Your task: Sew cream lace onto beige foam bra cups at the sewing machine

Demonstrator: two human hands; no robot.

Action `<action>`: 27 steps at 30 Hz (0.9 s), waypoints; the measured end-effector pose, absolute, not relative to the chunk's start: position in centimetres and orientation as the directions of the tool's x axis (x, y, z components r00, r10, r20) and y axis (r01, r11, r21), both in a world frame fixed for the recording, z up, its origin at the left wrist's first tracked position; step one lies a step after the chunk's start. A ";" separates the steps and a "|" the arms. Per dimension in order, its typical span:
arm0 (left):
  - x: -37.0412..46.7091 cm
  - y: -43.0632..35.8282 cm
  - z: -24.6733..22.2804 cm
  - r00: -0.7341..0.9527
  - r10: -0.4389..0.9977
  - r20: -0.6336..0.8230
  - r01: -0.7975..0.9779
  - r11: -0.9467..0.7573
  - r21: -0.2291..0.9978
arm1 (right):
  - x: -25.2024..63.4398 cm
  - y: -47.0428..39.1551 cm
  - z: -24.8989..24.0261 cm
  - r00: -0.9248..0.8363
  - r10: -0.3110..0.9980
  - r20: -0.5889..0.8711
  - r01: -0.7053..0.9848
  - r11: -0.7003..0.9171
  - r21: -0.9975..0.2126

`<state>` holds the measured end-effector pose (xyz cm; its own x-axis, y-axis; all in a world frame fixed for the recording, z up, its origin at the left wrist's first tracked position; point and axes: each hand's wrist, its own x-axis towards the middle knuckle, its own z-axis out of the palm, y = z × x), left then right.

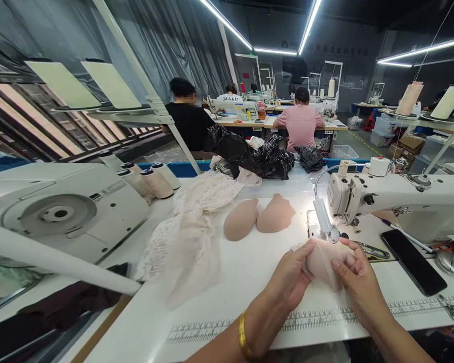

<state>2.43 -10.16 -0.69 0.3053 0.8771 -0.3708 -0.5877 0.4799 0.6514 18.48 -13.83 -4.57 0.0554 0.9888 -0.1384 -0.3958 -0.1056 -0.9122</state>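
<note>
My left hand (291,277) pinches the left edge of a pale beige bra cup (321,262) covered with thin sheer fabric. On the cup's other side my right hand (357,277) grips it, thumb on top and fingers behind. Just beyond the cup is the needle area of a white sewing machine (397,194), lit by a small lamp (323,216). Two bare beige bra cups (241,219) lie side by side on the table, left of the machine. Cream lace fabric (192,252) spreads farther left.
A black phone (413,262), a computer mouse (449,262) and a metal gauge plate lie to the right. A printed ruler (200,330) runs along the front edge. Thread cones (157,184) and another machine (64,212) stand left. Black plastic bags (274,156) lie behind; co-workers sit beyond.
</note>
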 end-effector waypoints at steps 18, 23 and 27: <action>1.0 -10.3 1.2 0.398 0.888 -0.231 -0.486 0.418 0.768 | 20.0 -15.6 -4.6 -0.194 0.979 -0.062 -0.179 -0.098 -0.979; -1.6 -10.0 4.1 0.811 0.585 0.014 0.013 -0.042 0.999 | 23.2 -13.5 -3.4 -0.350 0.882 0.315 0.289 0.421 -0.860; -1.3 -7.8 4.3 0.941 0.324 0.098 0.207 -0.780 0.591 | 24.1 -8.3 -3.1 -0.645 0.511 0.568 0.534 0.833 -0.143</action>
<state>-1.29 -7.76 4.34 0.9410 0.3240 0.0975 0.2072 -0.7797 0.5908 24.11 -8.30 -3.13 -0.6453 0.5113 0.5676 0.5342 0.8332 -0.1432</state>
